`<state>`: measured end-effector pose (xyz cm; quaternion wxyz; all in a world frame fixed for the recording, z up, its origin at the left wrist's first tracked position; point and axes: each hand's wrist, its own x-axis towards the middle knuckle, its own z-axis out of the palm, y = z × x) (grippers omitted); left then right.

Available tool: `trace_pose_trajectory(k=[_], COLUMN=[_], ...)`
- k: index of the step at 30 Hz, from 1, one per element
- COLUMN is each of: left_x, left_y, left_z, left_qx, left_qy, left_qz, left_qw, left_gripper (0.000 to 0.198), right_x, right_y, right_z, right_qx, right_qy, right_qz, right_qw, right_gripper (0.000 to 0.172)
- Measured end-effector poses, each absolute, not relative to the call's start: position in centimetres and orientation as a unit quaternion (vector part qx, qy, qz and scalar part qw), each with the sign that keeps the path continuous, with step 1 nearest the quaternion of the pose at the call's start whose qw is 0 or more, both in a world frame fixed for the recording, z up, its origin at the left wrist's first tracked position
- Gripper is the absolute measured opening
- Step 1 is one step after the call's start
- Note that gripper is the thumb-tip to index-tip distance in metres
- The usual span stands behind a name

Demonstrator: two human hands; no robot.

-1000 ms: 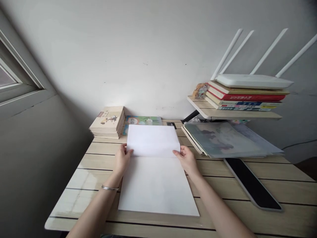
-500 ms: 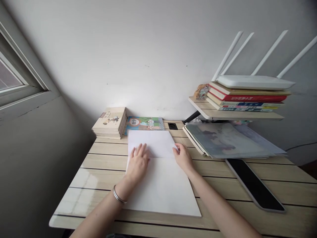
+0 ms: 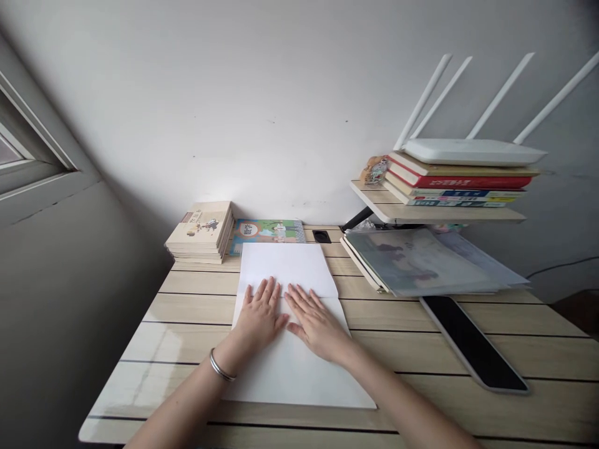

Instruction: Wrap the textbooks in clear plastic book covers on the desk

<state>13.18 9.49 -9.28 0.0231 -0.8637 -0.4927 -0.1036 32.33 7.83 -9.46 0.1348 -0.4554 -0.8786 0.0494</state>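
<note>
White paper (image 3: pixel 294 374) lies on the slatted wooden desk, with a crease or edge running across it just beyond its middle. My left hand (image 3: pixel 259 315) rests flat on the left half of the paper, fingers spread across that line. Beside it, my right hand (image 3: pixel 316 321) also lies flat, palm down, its fingers pointing up and to the left. The two thumbs are close together but apart. Neither hand holds anything. Parts of the line and the paper are hidden under the hands.
Behind the paper lie a stack of books (image 3: pixel 201 231) and a colourful textbook (image 3: pixel 269 232). A phone (image 3: pixel 475 343) and a pile of folders (image 3: pixel 421 262) are on the right. Above the folders, a raised shelf (image 3: pixel 449 216) bears books and a white router (image 3: pixel 472 151).
My right hand has left the paper's right edge and moved inward, now flat beside the left one. The left hand has shifted slightly and lies flatter. The view has turned a little.
</note>
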Motion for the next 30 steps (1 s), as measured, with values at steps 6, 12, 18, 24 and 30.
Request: trace_pose_trajectory(k=[6,12,18,24,30], left_x=[13.5,14.1,14.5,14.0,14.7], left_y=[9.7,6.4,0.6,0.2,-0.3], left_z=[-8.5,-6.6,-6.7,-6.0,-6.5], left_qx=[-0.856,-0.883,-0.947,-0.961,-0.963], left_qy=[-0.510,-0.464,-0.317,-0.275,-0.256], left_qz=[-0.081,-0.068,-0.044,-0.005,-0.022], left_qw=[0.007,-0.003,-0.036,-0.013,0.078], left_gripper=[0.067,0.067,0.055,0.072,0.051], right_x=[38.5,39.7,37.0,31.4,28.6], right_y=[9.6,11.1,17.4,23.4,26.8], right_z=[-11.7,-10.9,-5.2,-2.1,-1.8], right_qx=[-0.572,-0.576,-0.521,-0.531,-0.572], right_qy=[-0.802,-0.775,-0.806,-0.830,-0.800], right_qz=[0.060,0.054,0.065,0.163,0.183], right_qw=[0.163,0.256,0.274,0.047,-0.001], right_gripper=[0.066,0.061,0.049,0.071,0.077])
